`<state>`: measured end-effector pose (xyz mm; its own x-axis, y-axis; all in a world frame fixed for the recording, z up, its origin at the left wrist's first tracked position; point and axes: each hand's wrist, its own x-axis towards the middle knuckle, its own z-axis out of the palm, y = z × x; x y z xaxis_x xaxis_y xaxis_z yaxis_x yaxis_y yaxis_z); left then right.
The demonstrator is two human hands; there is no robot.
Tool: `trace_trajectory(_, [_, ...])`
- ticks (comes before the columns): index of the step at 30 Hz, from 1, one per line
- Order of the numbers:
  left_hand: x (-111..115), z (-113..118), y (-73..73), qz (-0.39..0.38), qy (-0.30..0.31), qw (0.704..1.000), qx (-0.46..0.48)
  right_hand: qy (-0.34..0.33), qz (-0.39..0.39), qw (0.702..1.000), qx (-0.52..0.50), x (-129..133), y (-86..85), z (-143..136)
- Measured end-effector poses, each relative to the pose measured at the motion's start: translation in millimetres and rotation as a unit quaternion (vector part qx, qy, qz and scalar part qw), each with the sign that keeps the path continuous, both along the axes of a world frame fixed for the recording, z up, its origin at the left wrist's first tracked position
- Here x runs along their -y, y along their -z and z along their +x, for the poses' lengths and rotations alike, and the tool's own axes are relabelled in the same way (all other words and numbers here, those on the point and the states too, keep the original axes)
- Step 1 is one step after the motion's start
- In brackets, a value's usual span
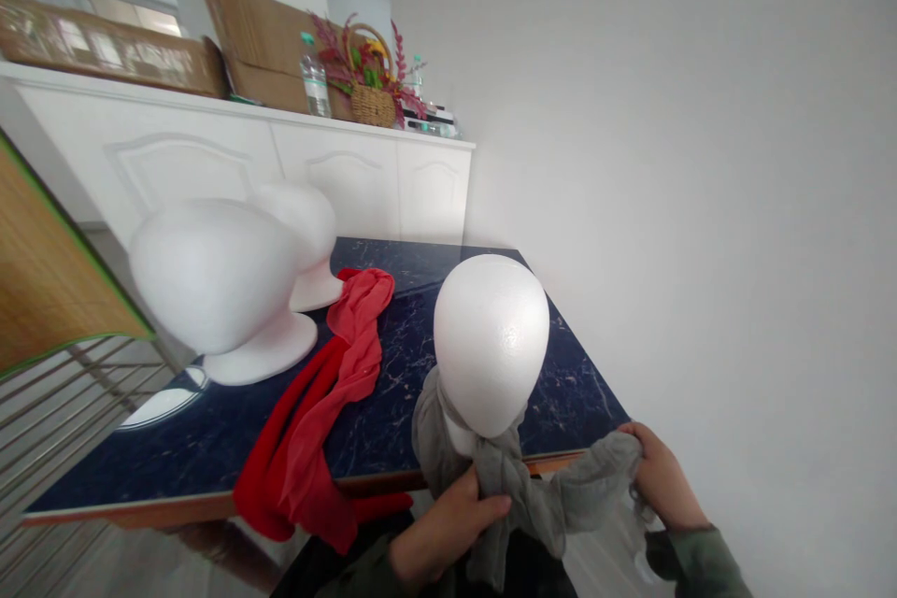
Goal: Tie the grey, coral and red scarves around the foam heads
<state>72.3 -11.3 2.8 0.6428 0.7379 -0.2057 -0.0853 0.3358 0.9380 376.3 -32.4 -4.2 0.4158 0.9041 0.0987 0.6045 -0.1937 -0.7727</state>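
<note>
A: Head view, at the near edge of a dark marbled surface: the left hand is closed around a bunch of a grey scarf just below a white foam head, while the right hand pinches the scarf's far end, pulled out sideways

B: Where does the scarf sit?

A: It is looped about the foam head's neck, hanging off the surface's front edge between both hands. A red scarf lies draped beside it, and two more foam heads stand further back, apart from the hands

B: What would make the wrap go well?

A: As I judge it, even tension from both hands, the cloth kept snug under the chin line, and the light foam steadied so it cannot tip
</note>
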Motion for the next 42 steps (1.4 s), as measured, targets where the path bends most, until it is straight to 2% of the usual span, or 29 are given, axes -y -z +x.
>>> trace_trajectory(3, [2,-3,5.9,0.154,0.059,0.984,-0.070,-0.012,-0.035,0.990,0.134,-3,21.5,7])
trace_trajectory(6, [4,-7,11.2,0.223,0.095,0.958,-0.151,-0.067,-0.003,0.980,0.185,-3,34.3,-8])
trace_trajectory(9, [4,-12,11.3,0.268,0.100,0.938,-0.194,-0.096,0.059,0.979,0.170,-2,32.8,-49])
trace_trajectory(14, [0,-30,-2.3,0.294,0.136,0.936,-0.137,-0.142,0.099,0.976,0.132,-6,29.6,-132])
trace_trajectory(16, [-4,-39,-6.0,0.283,0.122,0.942,-0.136,-0.150,0.107,0.973,0.137,-11,34.0,-152])
trace_trajectory(18, [-13,-50,-7.0,0.283,0.041,0.943,-0.169,-0.149,0.121,0.972,0.139,-18,39.1,-159])
trace_trajectory(21, [-30,-64,-5.9,0.300,-0.169,0.914,-0.215,-0.179,0.133,0.967,0.126,-27,42.2,-154])
trace_trajectory(23, [-42,-67,-4.2,0.302,-0.251,0.898,-0.200,-0.202,0.131,0.965,0.107,-31,39.5,-147])
trace_trajectory(24, [-47,-66,-2.9,0.302,-0.257,0.900,-0.183,-0.211,0.131,0.964,0.096,-32,36.8,-143])
trace_trajectory(28, [-57,-48,4.3,0.319,-0.200,0.919,-0.120,-0.249,0.126,0.960,0.033,-36,19.8,-133])
trace_trajectory(31, [-63,-32,7.3,0.343,-0.212,0.909,-0.108,-0.287,0.108,0.952,-0.020,-40,3.5,-121])
trace_trajectory(33, [-70,-22,4.2,0.358,-0.223,0.900,-0.107,-0.307,0.102,0.945,-0.042,-46,-9.6,-109])
trace_trajectory(37, [-103,3,-19.3,0.411,-0.219,0.880,-0.093,-0.269,0.146,0.951,-0.051,-76,-45.6,-74])
trace_trajectory(40, [-149,31,-44.3,0.458,-0.231,0.855,-0.080,-0.258,0.178,0.949,-0.023,-120,-75.9,-49])
trace_trajectory(42, [-185,52,-57.3,0.476,-0.254,0.837,-0.090,-0.252,0.181,0.950,-0.012,-157,-89.9,-35])
